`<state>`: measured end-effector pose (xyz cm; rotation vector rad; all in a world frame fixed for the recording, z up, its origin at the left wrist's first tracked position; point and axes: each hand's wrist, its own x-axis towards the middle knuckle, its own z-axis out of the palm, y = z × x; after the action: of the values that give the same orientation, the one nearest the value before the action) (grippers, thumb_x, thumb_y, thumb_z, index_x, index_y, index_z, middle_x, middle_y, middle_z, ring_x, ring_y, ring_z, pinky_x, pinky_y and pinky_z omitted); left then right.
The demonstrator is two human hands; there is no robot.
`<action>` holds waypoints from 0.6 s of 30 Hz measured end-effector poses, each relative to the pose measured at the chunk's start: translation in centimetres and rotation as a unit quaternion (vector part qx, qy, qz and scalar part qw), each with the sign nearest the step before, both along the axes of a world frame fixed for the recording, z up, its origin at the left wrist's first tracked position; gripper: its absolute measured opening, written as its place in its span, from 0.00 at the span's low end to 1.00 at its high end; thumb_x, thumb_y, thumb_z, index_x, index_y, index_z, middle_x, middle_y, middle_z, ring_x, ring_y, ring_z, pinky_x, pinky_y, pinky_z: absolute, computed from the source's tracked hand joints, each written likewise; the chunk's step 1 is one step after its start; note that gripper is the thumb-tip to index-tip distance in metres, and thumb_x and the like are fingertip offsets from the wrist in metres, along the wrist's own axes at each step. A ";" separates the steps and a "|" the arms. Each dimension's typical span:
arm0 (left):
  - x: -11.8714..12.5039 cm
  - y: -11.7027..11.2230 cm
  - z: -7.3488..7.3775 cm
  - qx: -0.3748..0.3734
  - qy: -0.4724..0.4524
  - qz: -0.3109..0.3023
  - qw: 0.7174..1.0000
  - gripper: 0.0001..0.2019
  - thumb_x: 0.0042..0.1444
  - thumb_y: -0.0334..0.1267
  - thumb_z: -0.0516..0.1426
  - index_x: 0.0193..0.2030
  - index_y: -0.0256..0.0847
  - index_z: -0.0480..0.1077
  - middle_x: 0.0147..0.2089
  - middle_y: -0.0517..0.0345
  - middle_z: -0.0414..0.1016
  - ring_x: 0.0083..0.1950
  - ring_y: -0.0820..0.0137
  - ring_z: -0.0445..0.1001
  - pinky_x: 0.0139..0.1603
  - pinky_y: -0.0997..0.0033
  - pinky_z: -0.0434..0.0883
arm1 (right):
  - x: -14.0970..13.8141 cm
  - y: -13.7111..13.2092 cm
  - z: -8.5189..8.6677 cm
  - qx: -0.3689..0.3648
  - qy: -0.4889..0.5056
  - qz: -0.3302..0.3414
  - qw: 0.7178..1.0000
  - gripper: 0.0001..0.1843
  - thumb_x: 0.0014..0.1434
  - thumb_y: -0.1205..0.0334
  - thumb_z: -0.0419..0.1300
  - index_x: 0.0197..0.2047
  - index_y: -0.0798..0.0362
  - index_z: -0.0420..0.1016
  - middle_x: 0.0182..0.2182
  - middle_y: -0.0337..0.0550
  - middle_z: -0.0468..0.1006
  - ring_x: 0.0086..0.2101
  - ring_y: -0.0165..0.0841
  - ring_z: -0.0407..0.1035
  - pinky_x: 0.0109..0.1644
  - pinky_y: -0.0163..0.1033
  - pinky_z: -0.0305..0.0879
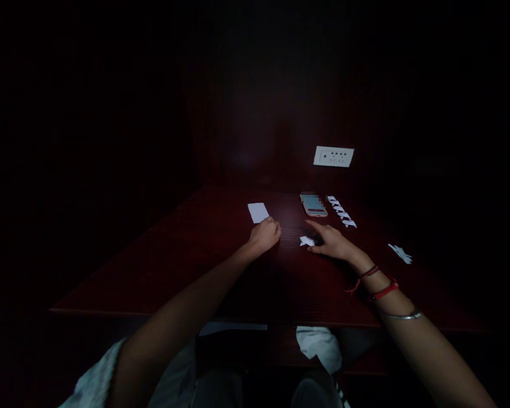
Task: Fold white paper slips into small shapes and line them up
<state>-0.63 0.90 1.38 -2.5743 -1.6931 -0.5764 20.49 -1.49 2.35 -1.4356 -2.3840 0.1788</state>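
Observation:
My left hand [266, 235] rests on the dark red table in a loose fist, and whatever its curled fingers may hold is hidden. Just beyond it lies a white sheet of paper [258, 212], close to the knuckles. My right hand [330, 242] is open, with the index finger stretched forward and the thumb apart from it. A small folded piece of white paper [306, 241] lies by the right thumb. Whether the thumb touches that piece, I cannot tell.
A phone [314, 205] lies beyond my right hand. Beside it runs a zigzag strip of folded white paper [342, 212]. White paper strips [400, 253] lie farther right on the table [161, 255]. A socket panel [334, 156] is on the back wall. The surroundings are very dark.

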 end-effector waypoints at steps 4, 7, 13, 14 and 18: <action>0.0 0.1 -0.1 0.004 -0.002 -0.006 1.000 0.13 0.55 0.38 0.42 0.35 0.37 0.65 0.40 0.52 0.62 0.41 0.69 0.63 0.39 0.72 0.62 | -0.1 0.1 -0.1 -0.010 0.012 0.005 1.000 0.38 0.42 0.60 0.58 0.55 0.49 0.47 0.32 0.41 0.71 0.35 0.32 0.63 0.39 0.39 0.55; 0.0 0.1 -0.3 0.015 -0.009 -0.017 1.000 0.13 0.55 0.38 0.42 0.35 0.37 0.65 0.40 0.52 0.62 0.41 0.69 0.63 0.38 0.73 0.63 | -0.1 -0.1 0.4 0.014 0.038 0.015 0.999 0.36 0.43 0.61 0.57 0.55 0.49 0.48 0.33 0.39 0.71 0.35 0.31 0.63 0.40 0.38 0.55; 0.2 0.0 -0.3 0.047 -0.027 -0.050 0.997 0.12 0.55 0.38 0.42 0.34 0.37 0.65 0.39 0.53 0.62 0.41 0.70 0.62 0.41 0.73 0.62 | 0.4 -0.3 0.6 0.002 0.031 0.038 0.999 0.40 0.41 0.58 0.59 0.56 0.50 0.47 0.35 0.41 0.70 0.37 0.33 0.63 0.41 0.40 0.55; 0.2 0.0 -0.2 0.045 -0.031 -0.051 0.997 0.12 0.55 0.38 0.42 0.34 0.37 0.65 0.39 0.53 0.62 0.41 0.70 0.62 0.41 0.73 0.62 | 0.4 -0.2 0.4 -0.006 0.028 0.041 0.999 0.39 0.40 0.58 0.59 0.56 0.50 0.47 0.35 0.42 0.70 0.37 0.33 0.63 0.41 0.40 0.55; 0.3 -0.2 -0.1 0.045 -0.053 -0.072 0.995 0.12 0.55 0.37 0.42 0.34 0.37 0.65 0.39 0.54 0.62 0.41 0.71 0.62 0.42 0.74 0.62 | 0.3 0.1 0.0 -0.017 0.049 0.055 0.997 0.36 0.42 0.61 0.58 0.55 0.51 0.49 0.33 0.40 0.71 0.34 0.30 0.64 0.40 0.38 0.57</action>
<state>-0.30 0.71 1.27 -2.6604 -1.4804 -0.7889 20.78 -1.43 2.34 -1.2794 -2.3917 0.3113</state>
